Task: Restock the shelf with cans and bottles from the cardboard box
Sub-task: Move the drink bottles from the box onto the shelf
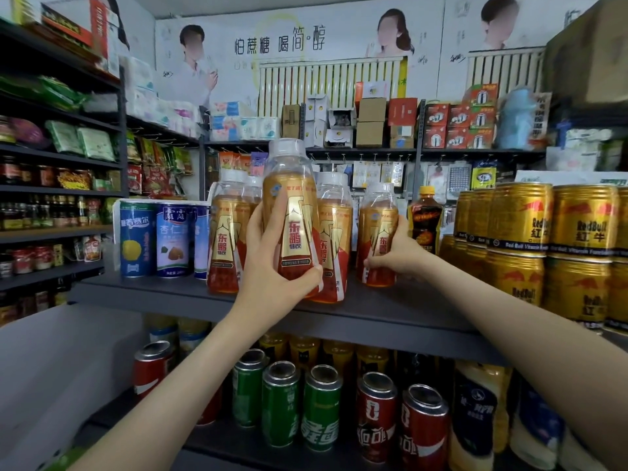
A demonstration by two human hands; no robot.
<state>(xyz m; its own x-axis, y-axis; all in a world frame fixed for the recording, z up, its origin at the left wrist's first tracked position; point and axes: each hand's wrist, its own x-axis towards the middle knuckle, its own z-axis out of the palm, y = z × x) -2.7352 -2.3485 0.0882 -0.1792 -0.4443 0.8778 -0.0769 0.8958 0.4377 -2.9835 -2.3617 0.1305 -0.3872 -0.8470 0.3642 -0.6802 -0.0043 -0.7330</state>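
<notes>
My left hand (272, 266) grips a gold-and-red energy drink bottle (292, 198) with a clear cap, held slightly above the front of the dark top shelf (390, 311). My right hand (397, 253) grips a smaller-looking bottle of the same kind (379, 219), standing on the shelf further right. Several matching bottles (226, 232) stand behind and between the two. The cardboard box is out of view.
Blue cans (153, 239) stand left of the bottles. A dark bottle with a yellow cap (424, 222) and stacked gold Red Bull cans (543, 246) fill the right. Green and red soda cans (319, 406) line the shelf below. Side shelving rises at left.
</notes>
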